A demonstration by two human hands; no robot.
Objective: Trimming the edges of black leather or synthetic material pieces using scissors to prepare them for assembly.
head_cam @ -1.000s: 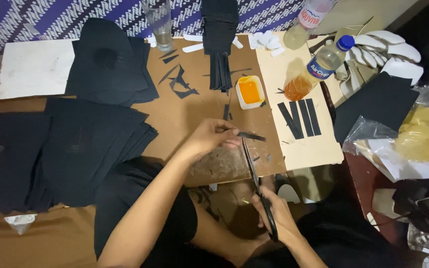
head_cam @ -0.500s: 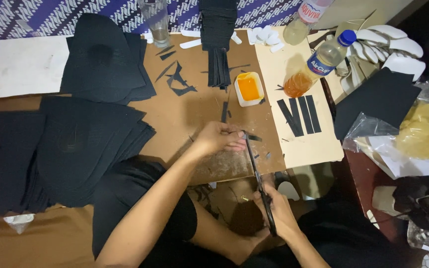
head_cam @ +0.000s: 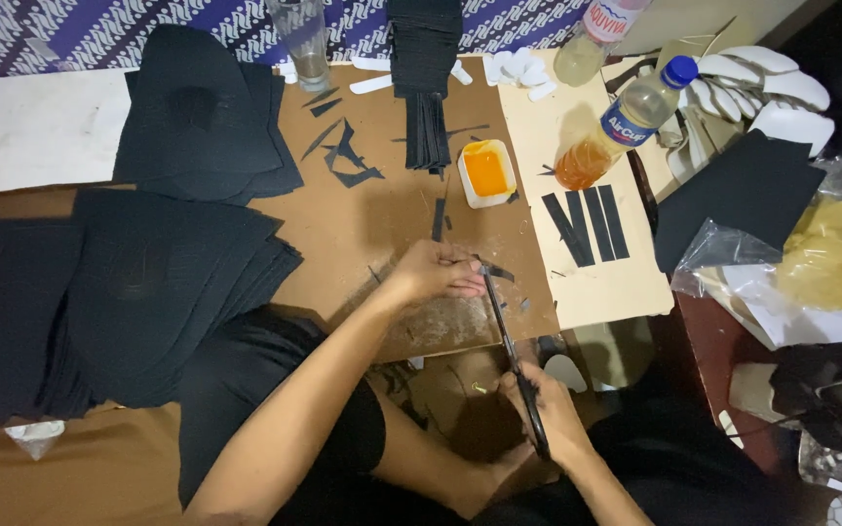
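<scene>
My left hand (head_cam: 438,270) rests on the brown board (head_cam: 382,224) and pinches a small black strip (head_cam: 496,272) at its right end. My right hand (head_cam: 550,413) is below the board's edge and grips the handles of long black scissors (head_cam: 509,341). The blades point up toward the strip, with their tips right beside my left fingers. Several cut black strips (head_cam: 589,224) lie side by side on a pale card (head_cam: 596,282) to the right.
Stacks of black sheets (head_cam: 138,282) cover the left. A small tub of orange glue (head_cam: 486,172), two plastic bottles (head_cam: 626,122), a glass (head_cam: 304,39) and a black stack of strips (head_cam: 425,78) stand at the back. Clear bags (head_cam: 811,263) and white shapes (head_cam: 762,88) lie on the right.
My left hand has slid a little down and right on the board with the strip. The scissors stay at the strip, and my right hand keeps hold of them.
</scene>
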